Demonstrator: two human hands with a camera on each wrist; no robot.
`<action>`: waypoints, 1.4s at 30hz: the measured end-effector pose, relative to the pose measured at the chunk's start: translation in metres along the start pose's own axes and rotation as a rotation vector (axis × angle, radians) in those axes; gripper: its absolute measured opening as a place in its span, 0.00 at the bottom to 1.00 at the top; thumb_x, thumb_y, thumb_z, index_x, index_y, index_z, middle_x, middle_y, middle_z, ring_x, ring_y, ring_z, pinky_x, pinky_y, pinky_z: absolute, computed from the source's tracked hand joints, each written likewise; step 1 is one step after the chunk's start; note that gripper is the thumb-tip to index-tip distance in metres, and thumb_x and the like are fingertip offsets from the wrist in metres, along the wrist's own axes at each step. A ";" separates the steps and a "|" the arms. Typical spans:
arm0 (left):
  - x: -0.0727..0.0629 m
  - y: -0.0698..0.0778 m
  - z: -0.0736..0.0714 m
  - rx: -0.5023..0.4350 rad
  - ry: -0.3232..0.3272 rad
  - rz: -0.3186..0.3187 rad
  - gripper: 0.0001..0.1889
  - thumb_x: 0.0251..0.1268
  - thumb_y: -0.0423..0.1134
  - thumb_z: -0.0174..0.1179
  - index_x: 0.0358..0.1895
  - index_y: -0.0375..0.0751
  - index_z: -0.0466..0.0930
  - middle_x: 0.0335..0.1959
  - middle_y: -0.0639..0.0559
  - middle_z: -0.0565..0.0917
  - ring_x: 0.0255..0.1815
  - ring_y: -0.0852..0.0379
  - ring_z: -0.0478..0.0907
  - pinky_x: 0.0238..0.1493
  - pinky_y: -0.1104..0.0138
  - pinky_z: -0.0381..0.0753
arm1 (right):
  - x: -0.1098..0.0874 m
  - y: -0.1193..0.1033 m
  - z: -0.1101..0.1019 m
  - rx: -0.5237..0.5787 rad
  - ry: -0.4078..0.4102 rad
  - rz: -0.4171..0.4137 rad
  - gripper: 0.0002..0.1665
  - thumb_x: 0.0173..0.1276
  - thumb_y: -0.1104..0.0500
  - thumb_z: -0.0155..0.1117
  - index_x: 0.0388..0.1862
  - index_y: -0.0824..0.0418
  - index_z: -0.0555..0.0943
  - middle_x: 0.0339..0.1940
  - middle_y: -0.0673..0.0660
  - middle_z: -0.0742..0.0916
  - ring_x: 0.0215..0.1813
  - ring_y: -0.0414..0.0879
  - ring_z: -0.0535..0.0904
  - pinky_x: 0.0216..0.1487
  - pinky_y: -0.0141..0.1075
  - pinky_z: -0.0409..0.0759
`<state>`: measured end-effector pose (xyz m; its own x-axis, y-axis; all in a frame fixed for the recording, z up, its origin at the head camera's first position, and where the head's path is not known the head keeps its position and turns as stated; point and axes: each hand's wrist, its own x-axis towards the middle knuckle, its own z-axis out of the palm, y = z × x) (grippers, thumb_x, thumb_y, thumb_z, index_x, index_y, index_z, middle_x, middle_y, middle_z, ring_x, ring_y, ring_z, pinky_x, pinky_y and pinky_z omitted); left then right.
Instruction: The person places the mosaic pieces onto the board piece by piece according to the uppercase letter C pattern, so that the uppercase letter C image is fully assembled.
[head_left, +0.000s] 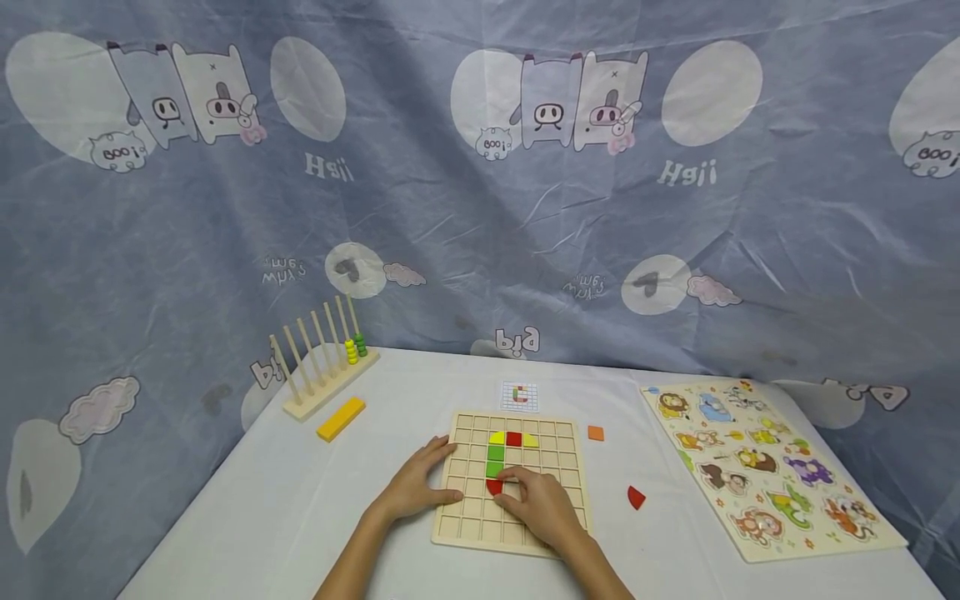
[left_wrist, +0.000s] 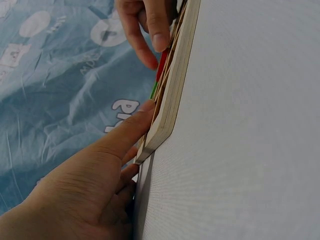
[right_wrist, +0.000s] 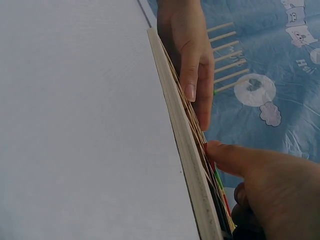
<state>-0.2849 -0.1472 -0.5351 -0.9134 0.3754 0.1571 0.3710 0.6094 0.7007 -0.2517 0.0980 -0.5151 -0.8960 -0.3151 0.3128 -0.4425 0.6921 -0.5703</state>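
Note:
A wooden grid board (head_left: pixel 468 529) lies on the white table. My left hand (head_left: pixel 415 483) rests at its left edge, fingers and thumb spread, the thumb tip on the board's top. Over the board's middle, my right hand (head_left: pixel 546 504) pinches a red quarter-circle piece (head_left: pixel 492 486) between thumb and index finger, low at a grid cell. Directly above that cell sit two green squares (head_left: pixel 495 461) in a column. A yellow quarter-circle piece (head_left: pixel 497 437), a red square (head_left: pixel 513 439) and another yellow quarter-circle piece (head_left: pixel 530 440) form a row at the top.
Behind the board lies a pattern card (head_left: pixel 519 397). An orange square (head_left: pixel 596 433) and a loose red quarter-circle piece (head_left: pixel 636 497) lie to its right, before an animal puzzle board (head_left: pixel 772 467). At left are a peg rack (head_left: pixel 330 385) with beads and a yellow bar (head_left: pixel 341 418).

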 end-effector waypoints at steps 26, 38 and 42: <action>-0.001 -0.001 0.000 0.006 0.006 0.003 0.45 0.45 0.60 0.68 0.67 0.44 0.63 0.70 0.48 0.58 0.71 0.43 0.48 0.63 0.41 0.53 | -0.055 0.064 -0.087 -0.188 0.179 0.211 0.19 0.50 0.52 0.74 0.42 0.53 0.83 0.11 0.43 0.66 0.13 0.35 0.57 0.14 0.29 0.58; 0.000 -0.001 0.001 -0.004 0.002 -0.009 0.45 0.44 0.60 0.68 0.67 0.45 0.63 0.71 0.49 0.58 0.71 0.44 0.48 0.63 0.41 0.52 | -0.075 0.103 -0.115 -0.318 0.166 0.360 0.23 0.51 0.53 0.73 0.45 0.62 0.81 0.12 0.47 0.69 0.14 0.41 0.62 0.15 0.34 0.58; -0.001 0.000 0.001 -0.008 0.000 -0.008 0.46 0.44 0.61 0.67 0.67 0.45 0.63 0.71 0.49 0.58 0.71 0.44 0.48 0.63 0.41 0.52 | -0.073 0.107 -0.119 -0.300 0.162 0.385 0.21 0.52 0.54 0.72 0.44 0.62 0.82 0.12 0.48 0.70 0.15 0.41 0.62 0.14 0.33 0.58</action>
<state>-0.2839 -0.1468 -0.5356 -0.9163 0.3706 0.1520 0.3626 0.6063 0.7077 -0.2290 0.2724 -0.5082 -0.9642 0.0876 0.2502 -0.0301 0.9014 -0.4319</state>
